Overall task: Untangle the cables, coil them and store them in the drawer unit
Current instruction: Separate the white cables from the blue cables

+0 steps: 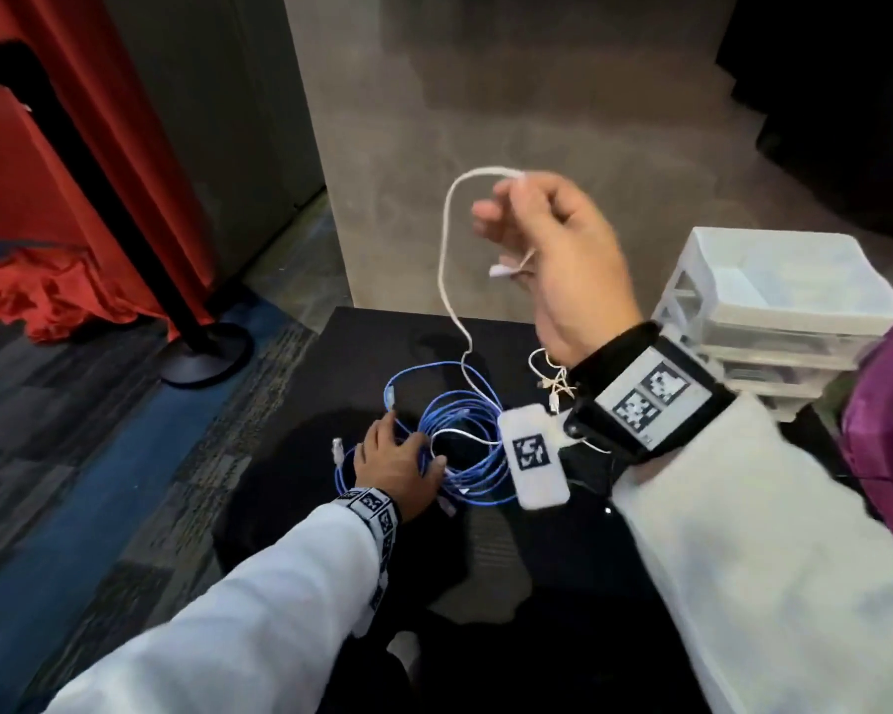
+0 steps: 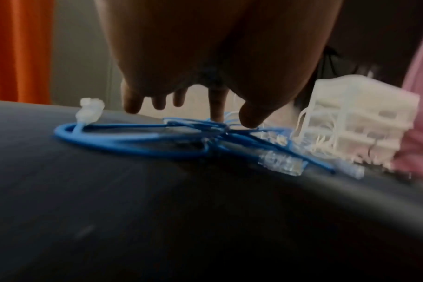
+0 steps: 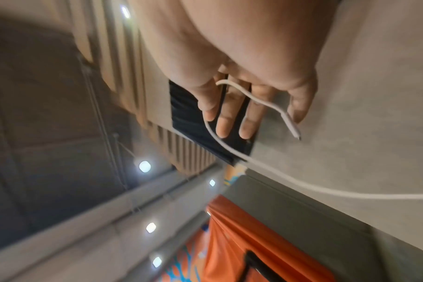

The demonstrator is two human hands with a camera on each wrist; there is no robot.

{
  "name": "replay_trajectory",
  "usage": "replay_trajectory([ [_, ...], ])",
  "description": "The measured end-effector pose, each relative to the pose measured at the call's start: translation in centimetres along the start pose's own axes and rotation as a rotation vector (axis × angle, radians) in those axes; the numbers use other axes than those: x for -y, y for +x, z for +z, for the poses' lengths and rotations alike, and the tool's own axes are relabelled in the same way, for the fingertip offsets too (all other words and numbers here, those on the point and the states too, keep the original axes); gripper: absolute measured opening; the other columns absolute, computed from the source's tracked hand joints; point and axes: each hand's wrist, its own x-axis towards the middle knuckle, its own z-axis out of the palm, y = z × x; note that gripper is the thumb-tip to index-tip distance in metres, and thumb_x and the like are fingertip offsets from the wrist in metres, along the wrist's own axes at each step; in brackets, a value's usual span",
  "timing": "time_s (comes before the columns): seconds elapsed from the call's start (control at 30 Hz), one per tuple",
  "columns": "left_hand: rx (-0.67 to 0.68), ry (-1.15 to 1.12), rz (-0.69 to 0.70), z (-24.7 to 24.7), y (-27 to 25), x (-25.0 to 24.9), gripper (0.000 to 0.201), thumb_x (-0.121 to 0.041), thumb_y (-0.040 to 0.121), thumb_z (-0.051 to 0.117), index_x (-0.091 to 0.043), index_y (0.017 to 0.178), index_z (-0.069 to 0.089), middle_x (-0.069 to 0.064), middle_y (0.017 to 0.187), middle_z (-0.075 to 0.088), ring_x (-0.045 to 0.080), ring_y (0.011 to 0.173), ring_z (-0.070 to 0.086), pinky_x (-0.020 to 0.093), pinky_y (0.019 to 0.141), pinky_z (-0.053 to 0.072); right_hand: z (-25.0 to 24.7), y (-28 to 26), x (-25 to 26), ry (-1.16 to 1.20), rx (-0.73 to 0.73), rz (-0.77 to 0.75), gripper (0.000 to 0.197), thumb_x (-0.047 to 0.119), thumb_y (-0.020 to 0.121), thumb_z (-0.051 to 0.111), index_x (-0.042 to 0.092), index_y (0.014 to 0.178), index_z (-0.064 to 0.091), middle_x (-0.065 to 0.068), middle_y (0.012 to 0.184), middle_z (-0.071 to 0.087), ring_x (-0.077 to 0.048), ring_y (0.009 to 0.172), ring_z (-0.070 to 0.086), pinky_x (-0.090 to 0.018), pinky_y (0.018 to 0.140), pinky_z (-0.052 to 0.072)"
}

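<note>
Up at twelve o'clock, right hand (image 1: 547, 249) raised, loosely pinching white cable (image 1: 447, 260), fingers seemingly half-curled. Down at seven, left hand (image 1: 395, 463) spread flat, pressing blue cable (image 1: 465, 430) onto black table (image 1: 563, 584); drawer unit (image 1: 774, 311) at three.

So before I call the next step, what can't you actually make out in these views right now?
- Head view: where the white cable threads through the blue cable; the right wrist's tag hides it.
- Head view: the drawer unit contents; frosted plastic, and the right arm covers its front.
- Left wrist view: whether the left hand fingertips touch the blue cable; blurred.
</note>
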Motion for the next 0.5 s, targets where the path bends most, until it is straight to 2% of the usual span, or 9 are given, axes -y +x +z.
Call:
replay_trajectory([
  [0.07,0.029,-0.002,-0.013,0.8,0.1,1.1,0.043,-0.065,0.088,0.055,-0.046,0.126,0.059,0.006,0.166,0.024,0.030,0.154,0.018,0.050,0.124,0.017,-1.1,1.2,4.9,0.090,-0.046,-0.088,0.015,0.023,0.107,0.054,0.022,0.097,0.065,-0.004,0.097,0.076,-0.023,0.098,0.073,-0.030,0.066,0.042],
  [0.17,-0.012,-0.040,-0.007,0.8,0.3,2.0,0.049,-0.068,0.079,0.050,-0.046,0.120,0.064,0.006,0.161,0.034,0.031,0.150,0.028,0.053,0.121,0.025,-3.6,2.2,8.9,0.071,-0.091,-0.162,0.012,0.028,0.107,0.053,0.023,0.100,0.062,-0.002,0.101,0.075,-0.023,0.102,0.074,-0.038,0.078,0.047],
  [0.23,-0.156,-0.142,0.016,-0.1,0.3,1.4,0.052,-0.064,0.078,0.051,-0.037,0.119,0.067,0.009,0.155,0.041,0.033,0.144,0.037,0.055,0.117,0.032,-4.9,2.2,9.5,0.040,-0.083,-0.130,0.012,0.031,0.107,0.053,0.024,0.102,0.062,0.000,0.103,0.075,-0.023,0.107,0.074,-0.042,0.085,0.049],
  [0.27,-0.264,-0.217,0.071,-0.8,0.3,0.7,0.051,-0.062,0.080,0.054,-0.032,0.119,0.067,0.008,0.151,0.045,0.032,0.140,0.043,0.053,0.115,0.035,-5.4,2.0,9.5,0.037,-0.069,-0.108,0.012,0.032,0.107,0.053,0.025,0.102,0.061,0.001,0.103,0.075,-0.022,0.109,0.073,-0.043,0.087,0.050],
  [0.33,-0.418,-0.383,0.254,-2.4,0.2,-1.7,0.049,-0.060,0.085,0.058,-0.026,0.119,0.066,0.003,0.139,0.052,0.022,0.126,0.052,0.040,0.111,0.041,-5.8,1.4,9.1,0.060,-0.034,-0.071,0.014,0.032,0.108,0.052,0.025,0.102,0.061,0.001,0.103,0.075,-0.023,0.110,0.073,-0.046,0.089,0.051],
  [0.37,-0.403,-0.463,0.357,-3.2,0.0,-3.2,0.051,-0.060,0.086,0.060,-0.025,0.123,0.065,-0.001,0.135,0.054,0.014,0.117,0.056,0.030,0.106,0.044,-5.7,1.0,9.0,0.073,-0.024,-0.062,0.014,0.032,0.109,0.051,0.024,0.102,0.061,0.001,0.102,0.075,-0.024,0.111,0.073,-0.047,0.090,0.052],
  [0.4,-0.317,-0.526,0.436,-3.6,0.0,-4.9,0.056,-0.061,0.086,0.061,-0.025,0.129,0.063,-0.004,0.133,0.054,0.008,0.104,0.061,0.023,0.099,0.048,-5.5,0.6,9.0,0.088,-0.018,-0.061,0.014,0.031,0.109,0.051,0.024,0.102,0.061,0.001,0.101,0.075,-0.024,0.111,0.073,-0.047,0.091,0.052],
  [0.47,-0.098,-0.528,0.475,-3.5,0.1,-7.6,0.066,-0.062,0.084,0.062,-0.030,0.141,0.055,-0.007,0.136,0.053,0.009,0.084,0.067,0.025,0.090,0.054,-5.2,-0.2,9.4,0.133,-0.008,-0.080,0.014,0.031,0.109,0.051,0.023,0.104,0.061,0.000,0.101,0.075,-0.025,0.111,0.073,-0.049,0.095,0.053],
  [0.5,-0.003,-0.483,0.446,-2.7,0.6,-8.3,0.068,-0.061,0.085,0.063,-0.031,0.145,0.052,-0.003,0.140,0.054,0.015,0.088,0.070,0.030,0.094,0.054,-5.0,-0.6,9.8,0.160,-0.003,-0.101,0.013,0.030,0.109,0.051,0.022,0.105,0.061,-0.001,0.101,0.075,-0.026,0.110,0.072,-0.051,0.097,0.053],
])
